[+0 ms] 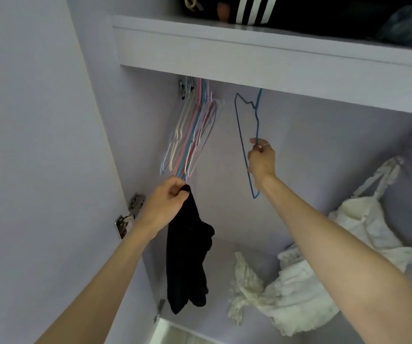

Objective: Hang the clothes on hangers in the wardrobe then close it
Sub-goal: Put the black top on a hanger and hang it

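My left hand (165,206) grips the top of a black garment (186,259) that dangles inside the open wardrobe, just below a bunch of several pastel hangers (190,130). To the right, my right hand (261,158) is closed on a blue wire hanger (240,137), whose hook runs up behind the shelf edge. The rail is hidden by the shelf. A white lace dress (363,234) hangs on the right side of the wardrobe.
A lilac shelf (249,58) spans the top, with a black striped garment (254,8) and dark bags on it. The open door's inner face (38,145) stands at left with metal hinges (129,214). The white dress's crumpled skirt (262,294) fills the lower right.
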`<state>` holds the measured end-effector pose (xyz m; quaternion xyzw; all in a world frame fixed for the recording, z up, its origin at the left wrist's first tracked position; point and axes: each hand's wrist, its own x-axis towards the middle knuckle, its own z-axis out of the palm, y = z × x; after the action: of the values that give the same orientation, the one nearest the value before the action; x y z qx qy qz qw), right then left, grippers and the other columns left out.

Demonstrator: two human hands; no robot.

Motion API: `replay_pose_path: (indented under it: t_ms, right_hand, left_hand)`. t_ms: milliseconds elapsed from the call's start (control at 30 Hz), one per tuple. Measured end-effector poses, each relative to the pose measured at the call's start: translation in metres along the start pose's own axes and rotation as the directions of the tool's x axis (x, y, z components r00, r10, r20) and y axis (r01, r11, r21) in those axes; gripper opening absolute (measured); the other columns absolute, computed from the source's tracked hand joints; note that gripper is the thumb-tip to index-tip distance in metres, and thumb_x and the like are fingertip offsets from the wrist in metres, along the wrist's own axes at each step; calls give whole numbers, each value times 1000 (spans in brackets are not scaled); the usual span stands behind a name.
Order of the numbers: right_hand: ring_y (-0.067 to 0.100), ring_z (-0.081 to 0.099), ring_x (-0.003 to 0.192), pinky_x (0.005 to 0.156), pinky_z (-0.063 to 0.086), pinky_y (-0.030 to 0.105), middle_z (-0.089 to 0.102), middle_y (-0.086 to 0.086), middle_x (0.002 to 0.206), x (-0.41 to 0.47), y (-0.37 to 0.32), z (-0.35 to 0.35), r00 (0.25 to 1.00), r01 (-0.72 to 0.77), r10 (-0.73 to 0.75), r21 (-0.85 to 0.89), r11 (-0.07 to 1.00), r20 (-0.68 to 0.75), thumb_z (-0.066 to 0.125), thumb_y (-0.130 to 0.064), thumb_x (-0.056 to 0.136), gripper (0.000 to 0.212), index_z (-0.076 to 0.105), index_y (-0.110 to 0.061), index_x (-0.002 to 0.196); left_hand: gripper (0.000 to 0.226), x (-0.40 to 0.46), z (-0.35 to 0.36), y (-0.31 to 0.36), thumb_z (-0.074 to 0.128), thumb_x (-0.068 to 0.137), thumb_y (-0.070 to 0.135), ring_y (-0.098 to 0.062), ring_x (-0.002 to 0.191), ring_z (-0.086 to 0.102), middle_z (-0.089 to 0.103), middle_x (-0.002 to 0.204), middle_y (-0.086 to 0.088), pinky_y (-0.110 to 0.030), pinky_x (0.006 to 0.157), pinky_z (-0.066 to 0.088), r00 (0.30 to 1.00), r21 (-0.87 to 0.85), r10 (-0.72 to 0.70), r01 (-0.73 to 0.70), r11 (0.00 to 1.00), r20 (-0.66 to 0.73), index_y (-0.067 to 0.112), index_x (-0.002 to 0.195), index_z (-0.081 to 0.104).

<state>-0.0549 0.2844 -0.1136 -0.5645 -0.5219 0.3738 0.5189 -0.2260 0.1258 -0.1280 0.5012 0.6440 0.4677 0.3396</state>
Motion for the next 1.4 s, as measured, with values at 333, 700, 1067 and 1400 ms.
replay_pose_path:
  t_ms: [333, 700, 1067, 1400]
  right_hand:
    - [10, 36, 41, 47, 33, 25, 39, 2, 50, -85, 58, -115, 979, -132, 156, 178, 975, -129, 57, -45, 89, 40, 46, -16, 64]
    - [13, 37, 52, 69, 35, 26, 42, 0, 53, -141, 103, -209, 938, -345, 340, -81, 935, -66, 54, -45, 90, 54, 44, -15, 45]
    - [12, 40, 42, 62, 37, 28, 35, -6, 32, -165, 91, -218, 968, -122, 188, -343, 931, 168, 61, -37, 86, 63, 44, -17, 29]
    - [21, 55, 68, 74, 42, 35, 55, 3, 63, -179, 52, -171, 976, -22, 73, -239, 971, 205, 34, -37, 100, 47, 57, -5, 74]
  left_hand:
    - [24, -44, 50, 5, 49, 89, -3, -17, 67, 54, 56, 78, -9, -25, 60, 44, 955, -363, -295, 269, 892, -16, 15, 76, 56]
    - [18, -72, 91, 7, 59, 86, 10, -16, 67, 51, 54, 71, -4, -25, 67, 43, 901, -230, -378, 330, 915, -212, 19, 71, 55]
    - [4, -98, 121, 31, 54, 89, 19, -24, 69, 51, 56, 69, -4, -27, 69, 38, 981, 290, -50, 103, 952, -185, 17, 90, 57]
    - [5, -121, 153, 75, 58, 89, 19, -16, 75, 60, 66, 79, -2, -14, 62, 44, 993, 153, 110, -116, 981, 47, 15, 86, 60]
